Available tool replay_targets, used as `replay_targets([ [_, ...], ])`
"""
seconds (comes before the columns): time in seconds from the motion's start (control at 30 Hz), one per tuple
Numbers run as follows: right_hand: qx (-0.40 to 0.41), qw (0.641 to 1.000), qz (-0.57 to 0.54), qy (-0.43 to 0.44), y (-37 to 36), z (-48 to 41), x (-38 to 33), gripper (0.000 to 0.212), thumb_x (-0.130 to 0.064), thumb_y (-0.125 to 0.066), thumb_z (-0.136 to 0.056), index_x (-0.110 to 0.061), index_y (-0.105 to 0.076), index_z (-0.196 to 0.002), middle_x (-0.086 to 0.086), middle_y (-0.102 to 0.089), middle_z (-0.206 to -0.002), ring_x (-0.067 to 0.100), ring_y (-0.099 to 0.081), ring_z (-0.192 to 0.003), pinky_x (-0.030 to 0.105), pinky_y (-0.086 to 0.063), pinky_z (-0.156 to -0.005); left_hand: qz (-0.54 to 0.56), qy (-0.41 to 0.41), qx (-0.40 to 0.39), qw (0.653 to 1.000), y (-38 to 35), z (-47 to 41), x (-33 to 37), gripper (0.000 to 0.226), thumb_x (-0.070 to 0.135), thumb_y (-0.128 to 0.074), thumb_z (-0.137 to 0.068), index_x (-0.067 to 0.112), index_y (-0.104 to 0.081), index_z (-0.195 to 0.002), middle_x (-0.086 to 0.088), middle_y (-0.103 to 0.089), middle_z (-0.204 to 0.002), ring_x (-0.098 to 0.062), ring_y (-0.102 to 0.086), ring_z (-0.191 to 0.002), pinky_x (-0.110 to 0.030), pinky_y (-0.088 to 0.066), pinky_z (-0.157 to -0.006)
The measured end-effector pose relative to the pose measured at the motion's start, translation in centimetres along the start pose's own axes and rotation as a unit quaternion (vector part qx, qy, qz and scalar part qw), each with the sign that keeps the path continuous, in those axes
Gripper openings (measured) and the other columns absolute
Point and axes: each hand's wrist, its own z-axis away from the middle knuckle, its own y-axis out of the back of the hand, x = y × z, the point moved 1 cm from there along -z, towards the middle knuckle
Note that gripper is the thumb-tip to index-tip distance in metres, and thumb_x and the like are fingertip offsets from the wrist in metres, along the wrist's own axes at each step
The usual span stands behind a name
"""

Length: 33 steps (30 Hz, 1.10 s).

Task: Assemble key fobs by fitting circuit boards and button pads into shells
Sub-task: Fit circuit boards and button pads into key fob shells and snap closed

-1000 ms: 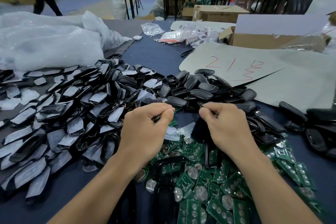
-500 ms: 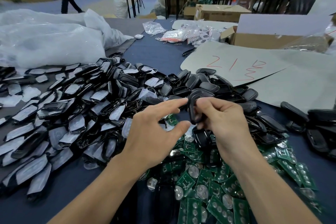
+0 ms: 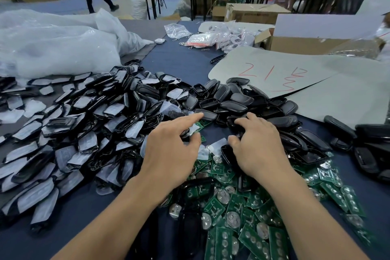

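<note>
Far left we're looking at clear plastic bags (image 3: pixel 52 48) and a big heap of film-covered shell halves (image 3: pixel 84 124). Our left hand (image 3: pixel 171 152) is hovering loose, holding nothing, with its index finger pointing at a black shell (image 3: pixel 207 115). Just beside it, our right hand (image 3: pixel 257 145) is curling its fingers into the pile of black shells (image 3: pixel 242 102); we can't tell if it's actually gripping one. Green circuit boards (image 3: pixel 249 238) are lying heaped under both wrists and off to the right.

I see the dark blue table (image 3: pixel 181 63) carrying heaps of black shells (image 3: pixel 232 99), green circuit boards (image 3: pixel 251 238), a white plastic bag (image 3: pixel 52 44) and a red-marked grey sheet (image 3: pixel 316 82).
</note>
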Motion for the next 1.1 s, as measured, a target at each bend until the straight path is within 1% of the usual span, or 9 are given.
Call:
replay_targets([
  [0.17,0.086,0.993,-0.083,0.021,0.4,0.0,-0.3,0.011,-0.023,-0.069,-0.092,-0.032,-0.075,-0.088,-0.005,-0.068,-0.133,0.017,-0.05,-0.126,0.03,-0.024,-0.117,0.012,0.017,-0.012,1.0,0.1,-0.1,-0.2,0.045,0.025,-0.068,-0.096,0.05,-0.065,-0.134,0.025,-0.068,-0.131,-0.002,-0.059,-0.126,-0.036,-0.054,-0.105],
  [0.23,0.085,0.989,-0.123,0.01,0.7,0.3,-0.3,0.021,-0.024,-0.07,-0.088,-0.035,-0.067,-0.07,-0.016,-0.076,-0.089,0.005,-0.059,-0.085,0.022,-0.047,-0.092,0.015,0.019,-0.012,1.0,0.1,0.0,-0.2,0.045,0.025,-0.068,-0.096,0.05,-0.065,-0.133,0.025,-0.068,-0.13,-0.001,-0.059,-0.125,-0.036,-0.055,-0.103],
  [0.3,0.073,0.976,-0.206,-0.008,0.6,0.2,-0.2,0.024,-0.026,-0.072,-0.086,-0.033,-0.068,-0.064,-0.02,-0.068,-0.062,0.003,-0.06,-0.059,0.01,-0.042,-0.057,0.013,0.019,-0.013,1.0,0.0,0.0,-0.2,0.044,0.025,-0.068,-0.096,0.051,-0.065,-0.132,0.024,-0.068,-0.13,0.0,-0.059,-0.124,-0.034,-0.054,-0.103],
  [0.47,0.074,0.913,-0.401,-0.016,0.8,0.3,-0.8,0.033,-0.043,-0.063,-0.097,-0.019,-0.076,-0.079,-0.006,-0.068,-0.059,0.01,-0.052,-0.051,0.023,-0.039,-0.054,0.008,0.018,-0.011,1.0,0.1,0.0,0.0,0.043,0.025,-0.066,-0.096,0.048,-0.067,-0.132,0.023,-0.069,-0.131,-0.003,-0.06,-0.124,-0.03,-0.049,-0.108],
  [0.57,0.113,0.938,-0.326,-0.03,0.5,0.2,-0.2,0.044,-0.043,-0.058,-0.101,-0.01,-0.075,-0.076,-0.026,-0.074,-0.078,-0.005,-0.065,-0.072,0.013,-0.037,-0.063,0.004,0.032,-0.019,0.999,0.2,0.0,0.0,0.043,0.028,-0.066,-0.096,0.054,-0.065,-0.131,0.025,-0.068,-0.131,0.0,-0.057,-0.075,-0.039,-0.061,-0.084],
  [0.63,0.125,0.95,-0.283,-0.038,0.4,-0.3,0.0,0.025,-0.027,-0.059,-0.099,-0.017,-0.079,-0.091,-0.014,-0.076,-0.114,0.007,-0.068,-0.102,0.018,-0.04,-0.079,-0.007,0.037,-0.022,0.999,0.2,0.0,-0.2,0.044,0.029,-0.066,-0.096,0.056,-0.064,-0.13,0.026,-0.067,-0.131,0.0,-0.045,-0.059,-0.042,-0.061,-0.07],
  [0.8,-0.061,0.994,0.009,0.091,-1.0,-2.4,-0.3,0.064,-0.013,-0.051,-0.097,-0.026,-0.036,-0.158,0.006,-0.045,-0.156,0.03,-0.043,-0.137,0.041,-0.031,-0.117,0.001,0.042,-0.025,0.999,0.1,-0.1,-0.2,0.042,0.028,-0.066,-0.096,0.053,-0.066,-0.13,0.022,-0.068,-0.131,-0.007,-0.059,-0.077,-0.041,-0.06,-0.083],
  [0.97,0.003,0.997,-0.062,0.053,-1.4,-2.4,-0.3,0.047,-0.02,-0.055,-0.091,-0.026,-0.053,-0.138,0.006,-0.063,-0.129,0.028,-0.05,-0.113,0.04,-0.037,-0.105,0.001,0.041,-0.02,0.999,0.1,-0.1,-0.5,0.043,0.027,-0.067,-0.095,0.053,-0.066,-0.13,0.021,-0.069,-0.131,-0.003,-0.051,-0.066,-0.041,-0.061,-0.079],
  [1.1,0.062,0.983,-0.17,-0.007,-0.7,-1.2,0.2,0.035,-0.026,-0.071,-0.087,-0.032,-0.06,-0.119,-0.002,-0.066,-0.115,0.022,-0.056,-0.096,0.029,-0.04,-0.082,-0.003,0.017,-0.022,1.0,0.0,-0.1,-0.3,0.043,0.025,-0.068,-0.094,0.048,-0.068,-0.13,0.025,-0.068,-0.129,-0.004,-0.063,-0.116,-0.03,-0.053,-0.1],
])
